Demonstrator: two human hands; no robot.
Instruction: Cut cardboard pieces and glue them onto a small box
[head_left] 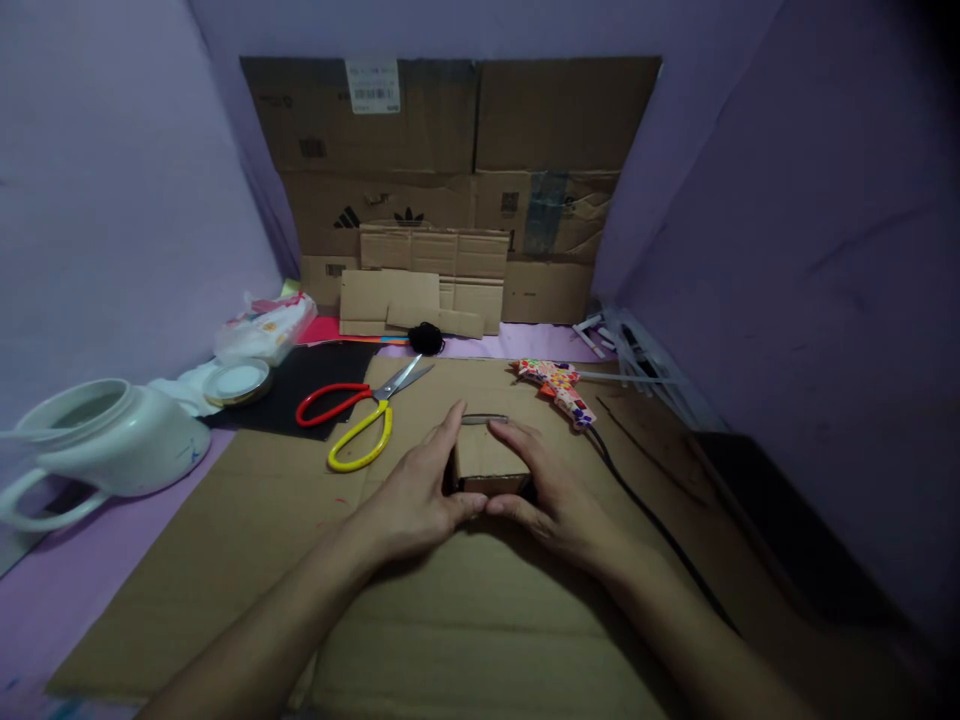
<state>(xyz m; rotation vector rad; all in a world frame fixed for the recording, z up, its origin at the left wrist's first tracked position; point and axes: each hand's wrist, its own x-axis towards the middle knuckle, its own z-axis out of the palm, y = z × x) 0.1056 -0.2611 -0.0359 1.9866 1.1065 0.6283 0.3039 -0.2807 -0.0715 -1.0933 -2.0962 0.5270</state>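
Note:
A small cardboard box (491, 458) sits on the flat cardboard sheet (450, 620) in the middle of the head view. My left hand (429, 480) is wrapped along its left side, thumb at the near face. On the other side, my right hand (551, 490) grips it with fingers over the top right edge and thumb at the front. A thin dark strip (484, 419) runs along the box's far edge between my fingertips. Scissors (373, 400) with one red and one yellow handle lie open to the left. A flower-patterned glue gun (559, 388) lies to the right.
A white teapot-like vessel (150, 450) and a round lidded container (237, 382) stand left, near black paper (315, 375). Black yarn (426, 338) lies before cardboard pieces (420, 290) leaning at the back. A dark cord (660, 525) and a dark flat object (780, 520) are right.

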